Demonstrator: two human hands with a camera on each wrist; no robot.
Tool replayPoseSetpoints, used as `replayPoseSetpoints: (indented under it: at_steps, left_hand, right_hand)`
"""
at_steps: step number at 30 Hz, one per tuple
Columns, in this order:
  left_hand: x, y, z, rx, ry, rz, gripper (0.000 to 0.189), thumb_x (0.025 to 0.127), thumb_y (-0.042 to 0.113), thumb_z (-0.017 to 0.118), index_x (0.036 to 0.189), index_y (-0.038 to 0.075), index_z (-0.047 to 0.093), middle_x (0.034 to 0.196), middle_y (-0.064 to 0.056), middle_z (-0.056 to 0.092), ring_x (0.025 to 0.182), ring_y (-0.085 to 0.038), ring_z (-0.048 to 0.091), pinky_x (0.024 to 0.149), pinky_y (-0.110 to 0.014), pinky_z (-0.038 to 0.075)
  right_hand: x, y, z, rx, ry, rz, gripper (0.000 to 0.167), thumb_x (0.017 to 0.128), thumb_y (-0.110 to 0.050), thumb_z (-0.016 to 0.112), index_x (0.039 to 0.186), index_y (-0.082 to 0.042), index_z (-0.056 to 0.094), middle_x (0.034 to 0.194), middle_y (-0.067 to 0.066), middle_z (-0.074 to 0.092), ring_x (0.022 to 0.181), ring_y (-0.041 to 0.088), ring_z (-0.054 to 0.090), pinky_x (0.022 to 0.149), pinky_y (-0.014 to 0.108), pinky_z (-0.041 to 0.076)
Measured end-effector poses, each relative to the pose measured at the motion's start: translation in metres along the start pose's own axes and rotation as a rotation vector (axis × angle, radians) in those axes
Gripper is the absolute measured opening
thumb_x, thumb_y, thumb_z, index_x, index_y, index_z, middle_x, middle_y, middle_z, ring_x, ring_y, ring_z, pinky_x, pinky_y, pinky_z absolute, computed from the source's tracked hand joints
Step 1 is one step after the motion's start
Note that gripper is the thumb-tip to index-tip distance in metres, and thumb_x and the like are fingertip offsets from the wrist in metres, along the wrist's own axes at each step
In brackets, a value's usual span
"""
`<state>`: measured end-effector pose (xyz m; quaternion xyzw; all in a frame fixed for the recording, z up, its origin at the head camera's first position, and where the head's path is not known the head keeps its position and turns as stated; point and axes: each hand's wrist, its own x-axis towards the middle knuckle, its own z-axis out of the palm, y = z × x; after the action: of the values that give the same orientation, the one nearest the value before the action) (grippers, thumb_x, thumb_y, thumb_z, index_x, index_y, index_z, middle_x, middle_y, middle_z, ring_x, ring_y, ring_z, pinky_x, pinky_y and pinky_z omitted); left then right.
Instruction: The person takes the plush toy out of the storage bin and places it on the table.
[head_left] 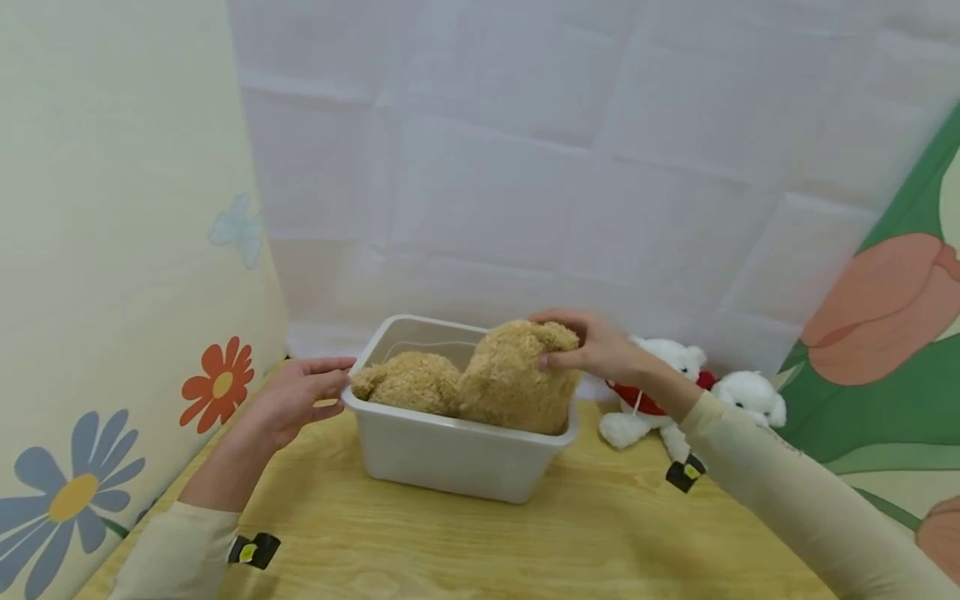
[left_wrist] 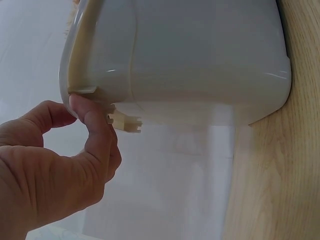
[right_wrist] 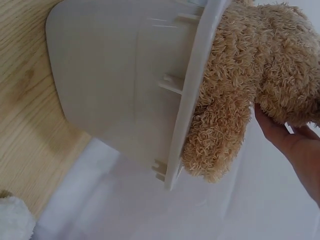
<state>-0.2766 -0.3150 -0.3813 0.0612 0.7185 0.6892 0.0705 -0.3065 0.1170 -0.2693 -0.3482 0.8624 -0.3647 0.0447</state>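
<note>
A white plastic bin (head_left: 457, 458) stands on the table, holding a tan, curly-furred plush toy (head_left: 517, 383) that rises above the right end of the rim. Another rounded tan furry mass (head_left: 412, 379) lies in the bin's left part. My right hand (head_left: 592, 346) grips the plush toy's upper part, thumb on the near side. In the right wrist view, a stubby furry limb (right_wrist: 215, 142) hangs over the rim beside that hand (right_wrist: 295, 147). At the bin's left end, my left hand (head_left: 300, 396) pinches the rim between thumb and fingers, as the left wrist view (left_wrist: 75, 150) shows closely.
To the right of the bin sit a white plush bear (head_left: 667, 354) in red and a white plush dog (head_left: 750, 396), partly behind my right forearm. A white sheet (head_left: 510, 183) hangs behind the wood-grain table (head_left: 420, 533). Flower-patterned panels (head_left: 135, 275) flank both sides.
</note>
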Motion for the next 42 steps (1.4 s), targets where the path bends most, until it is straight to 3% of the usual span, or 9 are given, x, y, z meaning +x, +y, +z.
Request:
replayPoseSetpoints:
  at_steps: [5, 19, 25, 31, 36, 42]
  left_hand:
    - [0.001, -0.001, 0.0, 0.0, -0.002, 0.011, 0.053, 0.106, 0.02, 0.058, 0.149, -0.008, 0.044, 0.125, -0.01, 0.059, 0.1, -0.021, 0.06, 0.087, -0.036, 0.057]
    - [0.006, -0.004, 0.003, 0.007, 0.0, -0.002, 0.052, 0.106, 0.019, 0.058, 0.148, -0.008, 0.045, 0.125, -0.011, 0.06, 0.1, -0.022, 0.059, 0.086, -0.036, 0.057]
    - [0.007, -0.002, 0.003, 0.017, -0.002, 0.014, 0.052, 0.106, 0.018, 0.057, 0.149, -0.009, 0.044, 0.123, -0.009, 0.061, 0.099, -0.022, 0.058, 0.085, -0.034, 0.057]
    - [0.009, -0.002, 0.0, 0.027, 0.006, 0.019, 0.051, 0.106, 0.018, 0.057, 0.148, -0.009, 0.045, 0.124, -0.011, 0.06, 0.1, -0.023, 0.058, 0.085, -0.034, 0.057]
    - [0.009, -0.003, -0.003, 0.048, 0.015, 0.021, 0.053, 0.106, 0.02, 0.057, 0.149, -0.009, 0.044, 0.134, -0.019, 0.055, 0.105, -0.025, 0.057, 0.089, -0.037, 0.056]
    - [0.011, -0.002, -0.005, 0.053, 0.011, 0.028, 0.053, 0.107, 0.021, 0.057, 0.15, -0.007, 0.044, 0.137, -0.021, 0.052, 0.106, -0.026, 0.058, 0.091, -0.038, 0.055]
  right_hand:
    - [-0.002, 0.001, -0.006, -0.026, 0.03, -0.024, 0.06, 0.093, -0.032, 0.078, 0.148, -0.025, 0.055, 0.155, 0.001, 0.042, 0.143, 0.027, 0.034, 0.103, 0.059, 0.042]
    - [-0.004, -0.007, -0.022, 0.026, 0.085, 0.009, 0.06, 0.091, -0.029, 0.081, 0.145, -0.02, 0.058, 0.154, 0.003, 0.043, 0.14, 0.026, 0.038, 0.104, 0.056, 0.042]
    - [-0.006, -0.009, -0.032, 0.123, 0.115, 0.056, 0.06, 0.093, -0.027, 0.079, 0.147, -0.019, 0.055, 0.155, 0.004, 0.04, 0.112, 0.03, 0.065, 0.1, 0.048, 0.048]
    - [-0.007, -0.012, -0.041, 0.397, 0.135, 0.026, 0.05, 0.098, -0.009, 0.07, 0.146, -0.013, 0.056, 0.129, 0.017, 0.058, 0.102, 0.026, 0.065, 0.084, 0.041, 0.057]
    - [-0.008, -0.012, -0.052, 0.635, 0.166, -0.036, 0.039, 0.1, 0.003, 0.06, 0.136, -0.011, 0.064, 0.118, 0.012, 0.064, 0.095, 0.022, 0.066, 0.076, 0.038, 0.058]
    - [-0.019, -0.014, -0.068, 0.756, 0.21, -0.109, 0.038, 0.101, 0.009, 0.05, 0.13, -0.006, 0.068, 0.115, 0.011, 0.067, 0.099, 0.023, 0.066, 0.078, 0.04, 0.059]
